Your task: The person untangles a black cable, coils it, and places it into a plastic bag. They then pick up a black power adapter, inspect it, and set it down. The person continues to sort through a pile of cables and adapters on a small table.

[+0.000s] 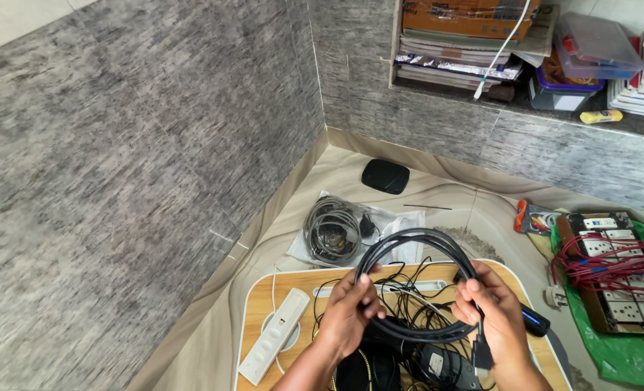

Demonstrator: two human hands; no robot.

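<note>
Between the two hands, low in the view, a coil of black cable (417, 282) stands as an upright loop, its wide face turned toward the camera and its longer span running left to right. The left hand (349, 313) is closed around the coil's lower left arc, and the right hand (497, 318) pinches the lower right arc, with a black plug hanging just below its fingers; both are equally near, since both grip it. Beneath them lies a light wooden tray (257, 304) bearing thin tangled wires and a white power strip (274, 345). Beyond the tray a clear plastic bag holds a grey cable bundle (331, 232), and a black oval device (385, 176) sits farther back. To the right, white sockets with red wires (611, 269) rest on green plastic. Stacked books and lidded plastic boxes (590, 54) fill the shelf above.
</note>
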